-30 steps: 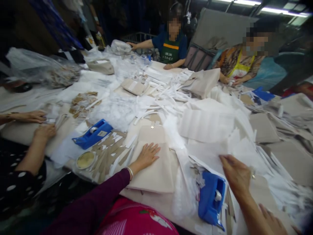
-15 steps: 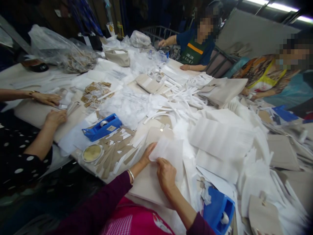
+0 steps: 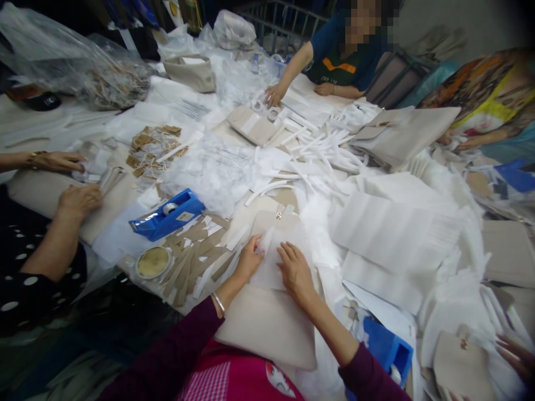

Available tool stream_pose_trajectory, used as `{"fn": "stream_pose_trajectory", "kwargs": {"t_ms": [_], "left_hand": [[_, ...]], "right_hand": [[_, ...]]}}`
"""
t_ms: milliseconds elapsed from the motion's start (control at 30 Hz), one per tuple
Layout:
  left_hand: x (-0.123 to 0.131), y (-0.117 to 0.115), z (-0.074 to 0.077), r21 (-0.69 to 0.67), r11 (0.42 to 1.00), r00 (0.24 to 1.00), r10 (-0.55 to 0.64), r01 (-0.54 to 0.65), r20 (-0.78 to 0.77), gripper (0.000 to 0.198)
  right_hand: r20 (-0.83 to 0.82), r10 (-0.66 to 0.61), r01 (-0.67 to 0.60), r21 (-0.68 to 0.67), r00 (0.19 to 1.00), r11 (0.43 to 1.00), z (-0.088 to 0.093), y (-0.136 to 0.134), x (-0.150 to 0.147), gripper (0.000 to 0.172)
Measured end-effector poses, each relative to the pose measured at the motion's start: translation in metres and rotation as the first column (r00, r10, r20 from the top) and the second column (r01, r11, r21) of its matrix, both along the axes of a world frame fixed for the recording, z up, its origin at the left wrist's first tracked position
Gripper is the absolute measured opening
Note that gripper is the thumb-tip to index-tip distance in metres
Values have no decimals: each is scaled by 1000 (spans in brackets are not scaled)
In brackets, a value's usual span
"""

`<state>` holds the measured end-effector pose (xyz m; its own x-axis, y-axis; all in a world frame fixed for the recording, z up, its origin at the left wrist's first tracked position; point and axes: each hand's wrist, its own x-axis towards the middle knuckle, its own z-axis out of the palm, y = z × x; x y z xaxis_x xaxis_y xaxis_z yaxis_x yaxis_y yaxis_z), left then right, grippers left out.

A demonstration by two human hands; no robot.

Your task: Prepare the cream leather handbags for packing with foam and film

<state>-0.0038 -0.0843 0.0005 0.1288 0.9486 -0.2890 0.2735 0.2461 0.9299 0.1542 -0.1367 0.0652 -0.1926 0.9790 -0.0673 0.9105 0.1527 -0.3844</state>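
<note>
Pressing thin white sheet (image 3: 272, 273) onto beige bag (image 3: 267, 326) lying under both palms. Laying right hand (image 3: 295, 270) open and flat on sheet; curling left hand (image 3: 249, 259) at its left edge, fingertips lost in folds, so cannot tell whether pinching. Right of right wrist, glimpsing blue tape dispenser (image 3: 388, 348), mostly buried under paper.
</note>
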Motion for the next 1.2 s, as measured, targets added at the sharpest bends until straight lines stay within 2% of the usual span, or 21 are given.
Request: {"fn": "stream_pose_trajectory", "kwargs": {"t_ms": [67,167,333,467,533,600,633,700,767,800,933,1000,1067,1200], "left_hand": [[-1,-2,3,28,999,999,19,-18,-43,53],[-5,-5,9,70,997,995,27,-20,-100,56],[-14,0,11,93,995,979,40,-22,-198,61],[-24,10,17,58,997,954,-26,45,-299,69],[-24,14,28,59,993,887,-60,97,-457,71],[-18,15,43,139,977,773,-38,162,-634,69],[-13,16,49,195,954,724,-32,227,-689,66],[-1,16,56,267,872,683,-99,410,-724,55],[10,17,53,263,778,661,-244,570,-710,42],[14,17,48,241,754,643,-296,611,-706,36],[19,15,22,174,775,600,-304,607,-740,24],[18,13,15,190,764,596,-295,616,-747,23],[18,12,15,204,747,593,-298,633,-748,22],[16,13,21,219,741,586,-277,635,-761,20]], "right_hand": [[112,1,-3,25,994,1000,-14,3,12,43],[193,3,5,-41,981,999,-28,-3,16,55],[234,-58,81,-94,970,992,-28,-13,0,61],[225,-96,122,-105,970,987,-28,-13,-13,63],[218,-109,135,-110,970,985,-29,-14,-16,63],[216,-120,147,-112,969,983,-30,-14,-18,63],[217,-124,151,-113,968,982,-31,-14,-19,63],[222,-130,158,-112,966,981,-32,-15,-19,63],[231,-136,165,-114,963,980,-33,-16,-20,63],[237,-136,168,-119,962,979,-34,-17,-20,63],[258,-141,180,-135,956,974,-29,-13,-14,59],[266,-158,198,-130,951,972,-24,-5,-7,52],[284,-156,199,-131,946,971,-19,7,2,41],[324,-41,88,-133,945,987,-20,28,17,21]]}}
